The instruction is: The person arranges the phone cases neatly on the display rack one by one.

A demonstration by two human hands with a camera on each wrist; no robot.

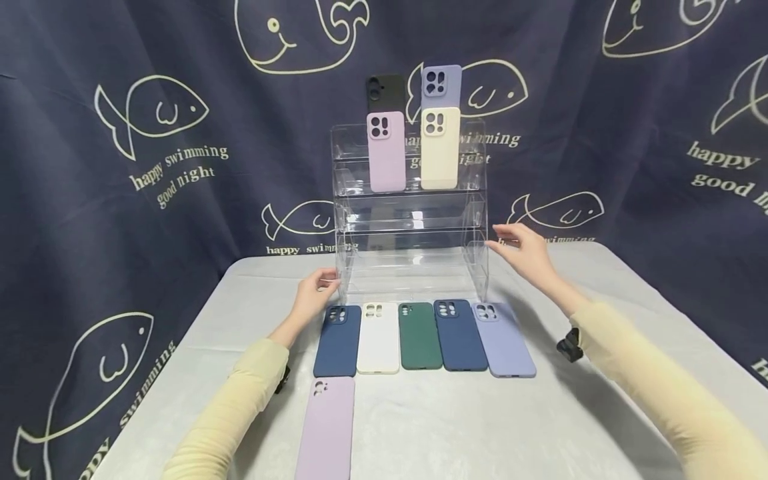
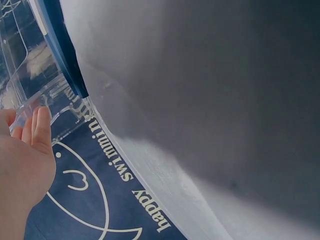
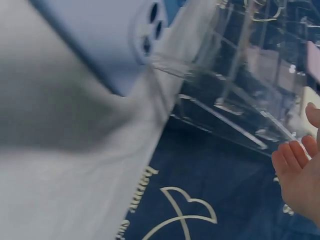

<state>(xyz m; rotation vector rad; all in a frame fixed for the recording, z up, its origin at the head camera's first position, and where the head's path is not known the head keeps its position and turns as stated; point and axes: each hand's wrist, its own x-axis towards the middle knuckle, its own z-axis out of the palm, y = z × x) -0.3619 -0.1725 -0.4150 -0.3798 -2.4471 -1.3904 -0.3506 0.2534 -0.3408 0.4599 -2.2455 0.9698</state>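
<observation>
The rack (image 1: 408, 215) is standing on the worktop (image 1: 456, 427) behind a row of cases (image 1: 421, 337), probably light, stiff, slippery and crackable, best held by its side walls, where left grip (image 1: 312, 295) and right grip (image 1: 528, 253) are lying, fingers and thumbs apart.

A: Near pink case (image 1: 325, 430)?
B: Cut off at bottom, head view.
A: Black case (image 1: 387, 97)?
B: Lower part hidden behind upper pink case (image 1: 387, 160).
A: Right hand (image 1: 525, 252) touching stand (image 1: 414, 217)?
B: Too small to tell. Lilac case (image 3: 95, 37), right wrist: blurred.
</observation>
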